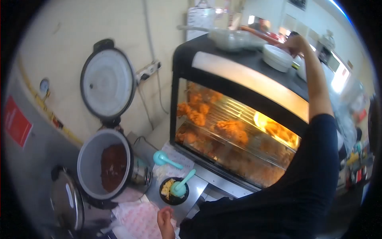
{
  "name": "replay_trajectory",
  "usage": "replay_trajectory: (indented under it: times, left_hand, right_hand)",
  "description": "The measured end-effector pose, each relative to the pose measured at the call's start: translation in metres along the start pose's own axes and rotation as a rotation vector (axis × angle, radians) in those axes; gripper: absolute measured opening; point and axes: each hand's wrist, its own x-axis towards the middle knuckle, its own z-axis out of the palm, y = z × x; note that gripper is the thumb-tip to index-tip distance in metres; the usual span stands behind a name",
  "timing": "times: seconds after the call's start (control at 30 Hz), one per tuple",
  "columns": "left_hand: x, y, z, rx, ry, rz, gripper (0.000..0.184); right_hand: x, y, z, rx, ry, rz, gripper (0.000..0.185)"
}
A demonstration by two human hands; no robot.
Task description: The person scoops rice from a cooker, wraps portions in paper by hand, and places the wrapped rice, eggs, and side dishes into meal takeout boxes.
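My right arm reaches across to the top of a glass food warmer (242, 75), where my right hand (293, 44) is beside a stack of white bowls (277, 57). Blur and distance keep its fingers unclear. Low in the view my left hand (166, 221) has its fingers curled, next to pink-patterned paper (137, 221); what they hold, if anything, I cannot make out. Just beyond that hand stands a black bowl (174, 201) of yellow bits with a turquoise scoop (179, 188) in it. A second turquoise scoop (162, 158) lies on a printed sheet.
An open rice cooker (85, 167), its lid (107, 81) raised, contains reddish-brown food (114, 167). Another lidded metal pot (65, 199) stands at lower left. Fried pieces (232, 131) fill parts of the warmer's racks. Clear containers (230, 40) sit on top, and a power strip (148, 71) hangs on the wall.
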Motion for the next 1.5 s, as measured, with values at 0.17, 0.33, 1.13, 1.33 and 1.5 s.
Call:
replay_trajectory:
  times: [0.17, 0.33, 1.13, 1.33, 1.5]
  left_hand:
    - [0.016, -0.004, 0.011, -0.046, 0.030, 0.162, 0.020]
    - [0.009, -0.035, -0.025, -0.127, 0.091, 0.176, 0.021]
    - [0.029, 0.010, -0.201, -0.116, 0.153, 0.276, 0.020]
    - [0.082, 0.059, -0.202, -0.547, 0.463, 0.456, 0.061]
    - [0.113, 0.114, -0.187, -0.480, 0.629, 0.379, 0.055]
  right_hand:
    - [-0.035, 0.043, 0.043, -0.082, 0.164, -0.258, 0.073]
    - [-0.131, 0.044, 0.071, -0.231, 0.385, -0.495, 0.068]
    - [-0.236, -0.169, 0.711, 0.130, 0.180, -0.741, 0.030]
    - [-0.378, -0.336, 0.532, -0.153, 0.258, -1.312, 0.033]
    - [-0.380, -0.453, 0.624, -1.183, 0.086, -1.477, 0.035]
